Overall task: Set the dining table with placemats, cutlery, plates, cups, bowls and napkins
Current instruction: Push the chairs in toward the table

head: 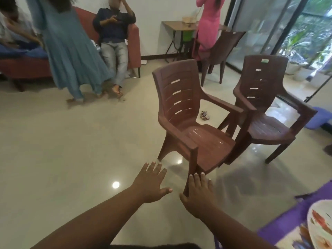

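**A:** What do you have in front of you?

**B:** I'm looking down at a pale, glossy floor (71, 159). My left hand (150, 184) is stretched out over it with the fingers (154, 168) straight and spread, holding nothing. My right hand (197, 193) is out beside it, fingers straight too, with the thumb at the front leg of a brown plastic armchair (188, 123). I cannot tell whether the thumb touches the leg.

**A:** Where are the table things?

**B:** Only at the lower right edge. A purple placemat (280, 229) lies there, and on it a white plate (321, 227) with an orange and red flower pattern, cut off by the frame. The worktop under them is not showing.

**A:** What stands in the way?

**B:** That armchair is directly ahead of my hands, turned with its seat toward the right. A second brown armchair (265, 105) stands just beside it, their armrests overlapping from this angle. A third chair (222, 51) is further back, near a small wooden side table (177, 26) by the wall.

**A:** Anyone around?

**B:** Yes. A person in a long blue dress (71, 51) stands at the left, someone in jeans (115, 47) sits on a red sofa (133, 44) behind, and a person in pink (208, 22) stands by the side table. Glass doors (269, 33) with greenery outside fill the right. A small scrap (204, 115) lies on the floor between the chairs.
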